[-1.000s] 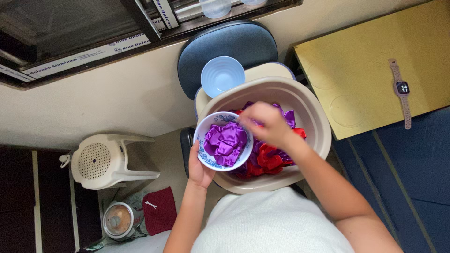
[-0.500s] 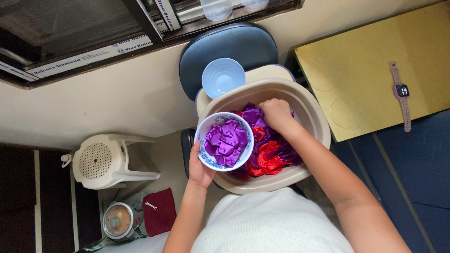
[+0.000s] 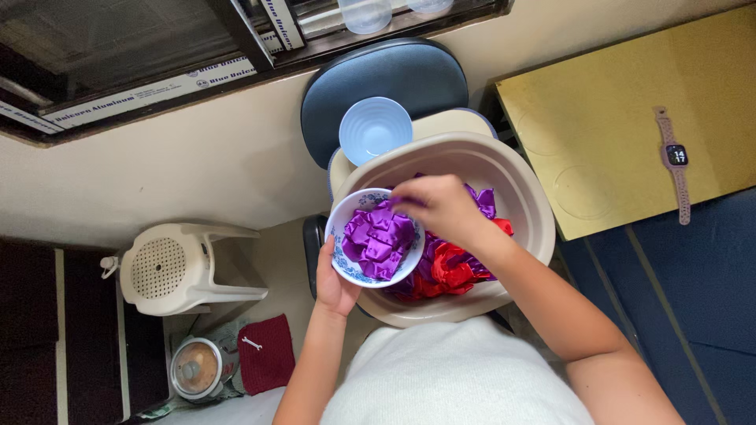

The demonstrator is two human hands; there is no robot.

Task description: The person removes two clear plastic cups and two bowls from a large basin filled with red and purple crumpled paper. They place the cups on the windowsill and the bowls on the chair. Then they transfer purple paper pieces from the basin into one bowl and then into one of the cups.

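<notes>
My hands sorting purple and red ribbon bows between a basin and a small bowl.

My right hand (image 3: 441, 206), down among the bows in the basin (image 3: 529, 206) half a second ago, is now up at the bowl's (image 3: 344, 264) 1 o'clock rim, so another bow goes in. Its fingers (image 3: 403, 197) are pinched nearly closed over the purple bows (image 3: 379, 240); I can't tell whether one is gripped. My left hand (image 3: 332, 285) cups the bowl from 7 o'clock.
</notes>
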